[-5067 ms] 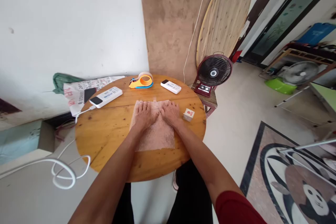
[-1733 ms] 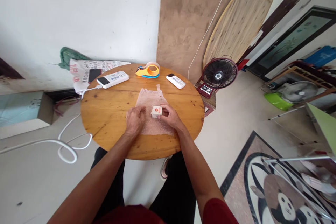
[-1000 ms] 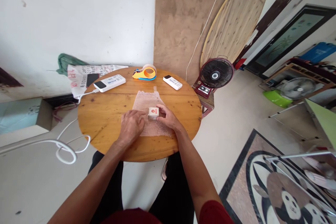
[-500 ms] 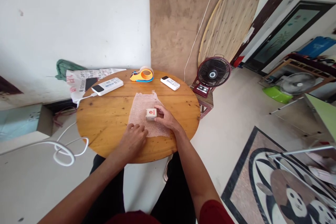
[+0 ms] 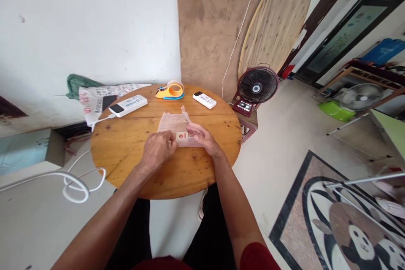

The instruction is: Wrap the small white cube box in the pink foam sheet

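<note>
A small white box with a red mark lies on a pink sheet of bubble wrap in the middle of a round wooden table. The sheet's near edge is folded up over the box. My left hand pinches that folded edge at the box's left side. My right hand presses the wrap against the box from the right, fingers closed on it.
At the table's far side lie an orange tape dispenser, a white remote and a white power bank with a cable. A newspaper hangs off the left edge. A red fan stands to the right.
The box was brought from the table's right onto the wrap. My left hand took the sheet's near edge and folded it up over the box; my right hand stayed on the box.
</note>
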Action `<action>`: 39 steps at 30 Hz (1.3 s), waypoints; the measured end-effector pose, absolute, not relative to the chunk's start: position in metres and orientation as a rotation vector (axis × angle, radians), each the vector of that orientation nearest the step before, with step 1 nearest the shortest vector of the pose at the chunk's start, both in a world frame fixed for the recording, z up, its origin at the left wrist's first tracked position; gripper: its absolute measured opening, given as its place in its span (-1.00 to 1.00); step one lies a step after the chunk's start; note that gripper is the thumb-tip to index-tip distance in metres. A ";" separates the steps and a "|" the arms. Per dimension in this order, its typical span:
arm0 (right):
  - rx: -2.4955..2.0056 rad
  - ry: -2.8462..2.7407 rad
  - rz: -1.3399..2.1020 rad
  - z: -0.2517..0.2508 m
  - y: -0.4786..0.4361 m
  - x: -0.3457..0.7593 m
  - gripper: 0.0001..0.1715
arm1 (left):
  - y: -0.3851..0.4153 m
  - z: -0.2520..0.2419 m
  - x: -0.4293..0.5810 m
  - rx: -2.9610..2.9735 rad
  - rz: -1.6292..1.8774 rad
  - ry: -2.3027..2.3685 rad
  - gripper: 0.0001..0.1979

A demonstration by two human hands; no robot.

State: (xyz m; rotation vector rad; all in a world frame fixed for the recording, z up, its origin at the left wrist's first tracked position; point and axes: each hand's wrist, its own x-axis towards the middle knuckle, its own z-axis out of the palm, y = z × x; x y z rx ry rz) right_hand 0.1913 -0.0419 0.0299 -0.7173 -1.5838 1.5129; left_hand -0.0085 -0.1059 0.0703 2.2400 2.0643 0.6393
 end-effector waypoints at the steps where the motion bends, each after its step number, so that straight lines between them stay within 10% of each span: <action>1: -0.730 -1.599 1.516 0.030 -0.042 0.192 -0.15 | -0.100 0.072 -0.008 2.216 0.620 2.079 -0.84; 14: -1.023 -1.552 1.236 0.007 -0.030 0.180 -0.66 | -0.076 0.052 -0.019 1.908 0.795 1.921 -0.65; 39: -1.143 -1.412 1.320 0.009 -0.034 0.178 -0.73 | -0.067 0.027 -0.005 1.297 1.278 1.393 -0.72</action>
